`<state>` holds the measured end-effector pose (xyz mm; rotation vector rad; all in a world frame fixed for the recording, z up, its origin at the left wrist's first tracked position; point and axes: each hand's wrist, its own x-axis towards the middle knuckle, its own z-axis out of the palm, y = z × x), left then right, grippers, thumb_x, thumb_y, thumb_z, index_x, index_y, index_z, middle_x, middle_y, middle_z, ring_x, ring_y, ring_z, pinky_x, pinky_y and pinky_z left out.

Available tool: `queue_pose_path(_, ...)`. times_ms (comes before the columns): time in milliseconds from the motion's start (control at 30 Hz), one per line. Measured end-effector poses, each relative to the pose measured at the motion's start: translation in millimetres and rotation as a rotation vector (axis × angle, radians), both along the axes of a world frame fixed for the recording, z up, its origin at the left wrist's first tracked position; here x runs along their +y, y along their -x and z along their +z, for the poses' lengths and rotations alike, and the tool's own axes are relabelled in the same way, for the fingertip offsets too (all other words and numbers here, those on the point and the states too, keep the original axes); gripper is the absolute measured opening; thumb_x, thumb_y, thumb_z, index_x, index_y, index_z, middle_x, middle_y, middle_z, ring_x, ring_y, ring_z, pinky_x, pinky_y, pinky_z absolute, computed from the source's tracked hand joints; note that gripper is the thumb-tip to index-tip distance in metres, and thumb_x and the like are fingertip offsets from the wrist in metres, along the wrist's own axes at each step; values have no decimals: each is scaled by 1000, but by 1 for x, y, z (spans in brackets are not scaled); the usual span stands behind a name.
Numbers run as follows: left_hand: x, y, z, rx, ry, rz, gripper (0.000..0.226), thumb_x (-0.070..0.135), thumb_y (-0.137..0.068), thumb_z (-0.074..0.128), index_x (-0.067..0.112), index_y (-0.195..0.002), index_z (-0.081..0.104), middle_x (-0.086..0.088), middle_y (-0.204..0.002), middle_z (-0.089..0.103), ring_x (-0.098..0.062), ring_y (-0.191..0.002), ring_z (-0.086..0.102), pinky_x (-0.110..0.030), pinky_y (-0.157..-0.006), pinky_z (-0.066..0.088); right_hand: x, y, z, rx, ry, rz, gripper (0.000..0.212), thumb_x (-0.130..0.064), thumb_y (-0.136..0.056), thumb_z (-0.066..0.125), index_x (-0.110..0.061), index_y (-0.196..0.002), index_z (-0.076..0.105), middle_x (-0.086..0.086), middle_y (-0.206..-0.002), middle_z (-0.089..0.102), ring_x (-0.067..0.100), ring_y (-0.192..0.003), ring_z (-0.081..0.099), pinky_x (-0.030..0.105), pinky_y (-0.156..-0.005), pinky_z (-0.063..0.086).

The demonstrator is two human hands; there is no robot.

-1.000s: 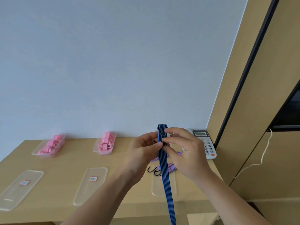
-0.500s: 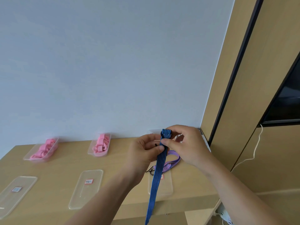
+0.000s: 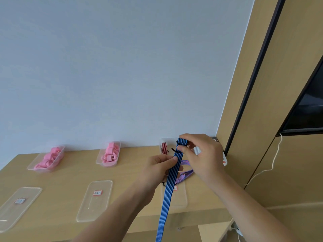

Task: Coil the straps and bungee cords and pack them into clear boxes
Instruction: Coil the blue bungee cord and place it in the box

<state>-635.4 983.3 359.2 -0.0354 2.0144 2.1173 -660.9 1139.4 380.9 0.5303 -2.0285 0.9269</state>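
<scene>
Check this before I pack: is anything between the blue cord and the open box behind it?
Nothing visible does. The left hand and right hand hold the blue cord in front of the box, which holds a red cord.

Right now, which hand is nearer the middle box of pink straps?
Left. The left hand pinches the blue bungee cord to the right of the middle box; the right hand holds the cord's folded top, farther right.

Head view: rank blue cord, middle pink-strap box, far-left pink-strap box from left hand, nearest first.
1. Blue cord, pinched by the left hand.
2. Middle pink-strap box, off to its left.
3. Far-left pink-strap box, farther left again.
</scene>
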Motion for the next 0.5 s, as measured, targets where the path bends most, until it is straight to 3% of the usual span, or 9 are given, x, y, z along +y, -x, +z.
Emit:
queue_pose_path(100, -3, 0, 4, 6, -116, -20, 32, 25, -103, 56, -1, -110, 74, -16, -103, 78, -23, -88, 73, -29, -74, 56, 2, -2, -11, 108, -105, -6, 17, -3, -76, 81, -12, -90, 78, -5, -84, 74, 18, -76, 64, 24, -73, 49)
queue_pose_path(267, -7, 2, 6, 14, -239, 10, 36, 27, -103, 54, -3, -108, 71, -11, -93, 70, -26, -89, 66, -40, -85, 51, -1, -12, -27, 104, -213, 51, 26, -7, -80, 77, -9, -105, 78, 1, -108, 73, 25, -92, 63, 30, -87, 51)
queue_pose_path(500, -10, 4, 7, 54, -287, -9, 29, 16, -99, 60, -9, -112, 68, -14, -96, 67, -23, -86, 66, -32, -77, 53, -2, -24, -30, 50, -302, 33, 31, -14, -81, 78, -12, -111, 76, 1, -119, 68, 25, -105, 58, 29, -96, 46)
